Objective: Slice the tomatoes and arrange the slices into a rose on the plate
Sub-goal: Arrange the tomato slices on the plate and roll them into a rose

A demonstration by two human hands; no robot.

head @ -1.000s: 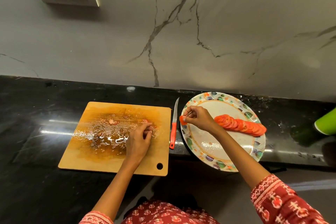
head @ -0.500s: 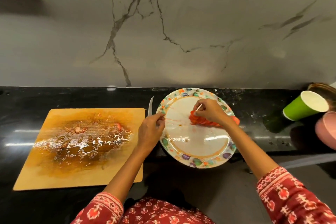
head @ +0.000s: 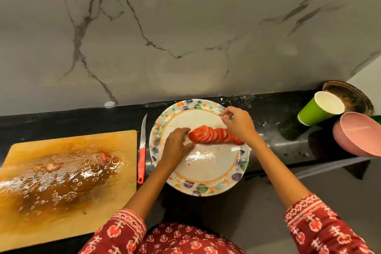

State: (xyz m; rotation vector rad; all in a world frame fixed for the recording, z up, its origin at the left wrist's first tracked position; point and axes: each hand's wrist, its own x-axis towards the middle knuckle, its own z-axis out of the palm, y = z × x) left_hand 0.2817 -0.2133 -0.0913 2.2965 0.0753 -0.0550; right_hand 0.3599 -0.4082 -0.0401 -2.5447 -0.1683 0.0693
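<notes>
On the black counter (head: 268, 109), a floral-rimmed round plate (head: 206, 181) holds a row of overlapping red tomato slices (head: 212, 134); the left hand (head: 177, 146) touches its left end, and the right hand (head: 239, 123) hovers over its right end.

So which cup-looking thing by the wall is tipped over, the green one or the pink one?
The green paper cup is tilted, its white mouth facing up and right. The pink bowl beside it is wider and lower.

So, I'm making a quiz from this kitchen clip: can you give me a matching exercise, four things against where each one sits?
Things:
1. red-handled knife
2. row of red tomato slices
3. green paper cup
4. pink bowl

Places:
A. far right edge
B. on the patterned plate
C. between the wooden cutting board and the plate
D. left of the pink bowl

Pairs: 1-C, 2-B, 3-D, 4-A
</notes>
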